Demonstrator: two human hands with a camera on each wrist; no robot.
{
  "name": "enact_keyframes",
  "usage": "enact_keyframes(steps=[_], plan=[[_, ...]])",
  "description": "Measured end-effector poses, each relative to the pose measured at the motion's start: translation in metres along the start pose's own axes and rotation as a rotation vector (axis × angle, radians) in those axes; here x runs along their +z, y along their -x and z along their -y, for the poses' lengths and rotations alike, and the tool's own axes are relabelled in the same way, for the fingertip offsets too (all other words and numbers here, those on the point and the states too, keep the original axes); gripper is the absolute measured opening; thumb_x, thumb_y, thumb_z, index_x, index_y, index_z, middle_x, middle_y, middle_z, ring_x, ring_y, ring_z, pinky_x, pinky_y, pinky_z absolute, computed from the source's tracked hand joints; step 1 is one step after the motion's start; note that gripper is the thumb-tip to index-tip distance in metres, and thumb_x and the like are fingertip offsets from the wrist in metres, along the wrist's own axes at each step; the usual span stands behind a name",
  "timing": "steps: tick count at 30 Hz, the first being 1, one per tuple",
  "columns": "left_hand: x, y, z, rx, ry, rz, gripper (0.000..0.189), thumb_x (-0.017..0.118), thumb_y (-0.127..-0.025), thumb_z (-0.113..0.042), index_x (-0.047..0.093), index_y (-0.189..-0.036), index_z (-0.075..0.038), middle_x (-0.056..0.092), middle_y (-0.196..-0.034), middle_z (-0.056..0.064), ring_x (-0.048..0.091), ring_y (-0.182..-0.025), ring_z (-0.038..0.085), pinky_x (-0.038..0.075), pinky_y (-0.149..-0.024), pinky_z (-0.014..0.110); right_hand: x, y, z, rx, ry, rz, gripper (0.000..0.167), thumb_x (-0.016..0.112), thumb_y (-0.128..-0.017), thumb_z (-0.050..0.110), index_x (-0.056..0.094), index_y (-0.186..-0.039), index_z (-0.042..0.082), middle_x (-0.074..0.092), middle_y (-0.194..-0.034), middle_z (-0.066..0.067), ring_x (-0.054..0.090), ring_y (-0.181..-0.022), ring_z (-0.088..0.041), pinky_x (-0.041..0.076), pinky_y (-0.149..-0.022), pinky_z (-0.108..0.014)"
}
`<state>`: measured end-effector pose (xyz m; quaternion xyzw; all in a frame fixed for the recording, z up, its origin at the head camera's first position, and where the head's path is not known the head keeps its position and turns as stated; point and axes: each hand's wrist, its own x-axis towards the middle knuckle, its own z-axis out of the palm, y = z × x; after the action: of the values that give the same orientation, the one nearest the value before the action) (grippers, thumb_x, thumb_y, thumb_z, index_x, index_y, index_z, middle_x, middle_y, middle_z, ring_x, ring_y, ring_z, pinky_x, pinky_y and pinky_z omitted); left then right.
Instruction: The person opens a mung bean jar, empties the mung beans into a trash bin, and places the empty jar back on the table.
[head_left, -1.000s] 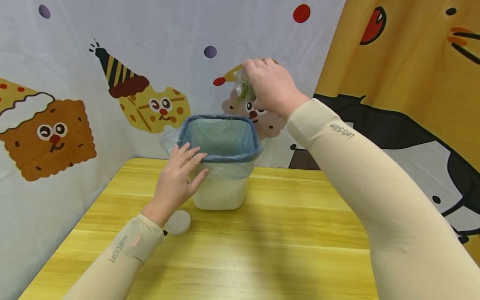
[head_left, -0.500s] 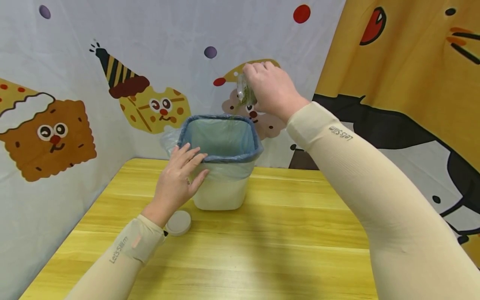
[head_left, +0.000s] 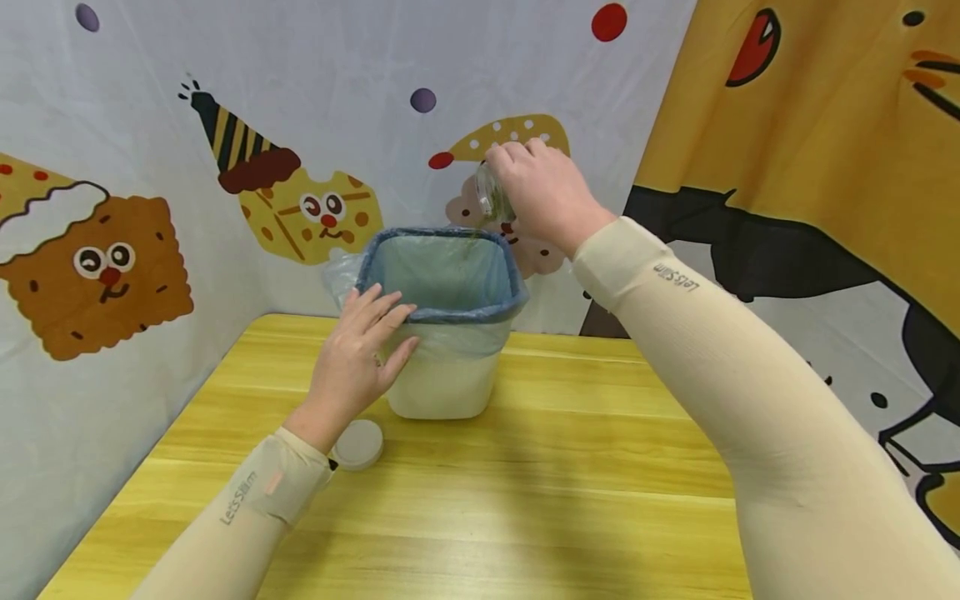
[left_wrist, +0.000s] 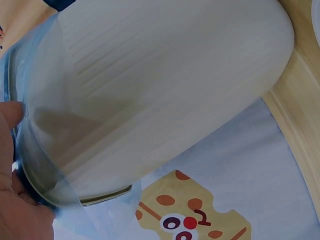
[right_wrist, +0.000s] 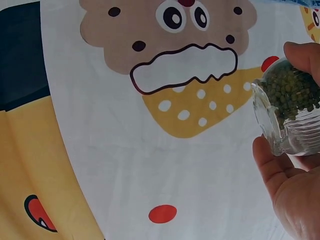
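Note:
My right hand [head_left: 543, 192] grips a clear glass jar [head_left: 491, 193], tipped over above the back right of a white trash bin [head_left: 442, 387]. Small green beans [right_wrist: 290, 87] lie inside the jar in the right wrist view, where thumb and fingers close around its sides. A thin, blurred trail of beans drops from its mouth toward the bin. A bluish plastic bag [head_left: 438, 262] lines the bin and folds over its blue rim [head_left: 465, 317]. My left hand [head_left: 352, 354] rests on the bin's near left rim, fingers extended and thumb spread.
A round white lid [head_left: 358, 445] lies on the wooden table [head_left: 525, 492], by the left wrist. Behind the table hangs a white cloth [head_left: 322, 50] with cartoon prints; a yellow printed cloth [head_left: 810, 150] hangs at the right.
The jar and right hand have come down a little, and fewer beans show in the jar in the head view. A falling trail of beans appears. The left hand keeps its place.

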<state>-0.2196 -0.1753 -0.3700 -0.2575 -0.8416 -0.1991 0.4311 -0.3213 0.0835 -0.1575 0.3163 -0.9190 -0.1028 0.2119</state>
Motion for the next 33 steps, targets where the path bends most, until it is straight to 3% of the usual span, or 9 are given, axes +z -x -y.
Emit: enact_keyframes(steps=[7,16,26,33], plan=[[0.0,-0.001,0.0,-0.001,0.002,-0.001,0.047,0.085,-0.093,-0.022,0.071,-0.135,-0.008,0.069,-0.141,0.02,0.057,-0.143,0.045,0.035,-0.129,0.061,0.007,0.0,-0.001,-0.025,0.015,-0.024,0.079,0.09,-0.086,0.013,0.048,-0.152,0.001,0.055,-0.155,-0.021,0.055,-0.138,-0.044,0.053,-0.113,-0.055],[0.002,-0.001,0.0,0.004,-0.002,-0.002,0.048,0.086,-0.092,-0.021,0.071,-0.135,-0.008,0.069,-0.142,0.02,0.058,-0.142,0.046,0.036,-0.127,0.063,0.013,0.0,-0.002,-0.081,0.031,-0.069,0.053,0.07,-0.099,-0.003,0.052,-0.148,-0.002,0.058,-0.151,-0.022,0.057,-0.135,-0.042,0.052,-0.116,-0.05],[0.001,0.0,-0.001,0.004,0.002,0.005,0.048,0.086,-0.092,-0.022,0.071,-0.135,-0.008,0.069,-0.142,0.021,0.057,-0.144,0.046,0.036,-0.127,0.064,0.016,0.001,0.0,-0.098,0.071,-0.084,0.044,0.06,-0.106,-0.003,0.051,-0.149,-0.001,0.058,-0.152,-0.021,0.056,-0.138,-0.042,0.052,-0.116,-0.05],[0.0,-0.001,-0.001,0.001,0.008,0.003,0.047,0.086,-0.092,-0.021,0.071,-0.135,-0.007,0.069,-0.142,0.02,0.056,-0.144,0.045,0.036,-0.127,0.064,0.016,0.001,0.0,-0.118,0.105,-0.083,0.047,0.062,-0.106,0.0,0.05,-0.151,0.001,0.058,-0.151,-0.018,0.054,-0.139,-0.04,0.05,-0.118,-0.049]])
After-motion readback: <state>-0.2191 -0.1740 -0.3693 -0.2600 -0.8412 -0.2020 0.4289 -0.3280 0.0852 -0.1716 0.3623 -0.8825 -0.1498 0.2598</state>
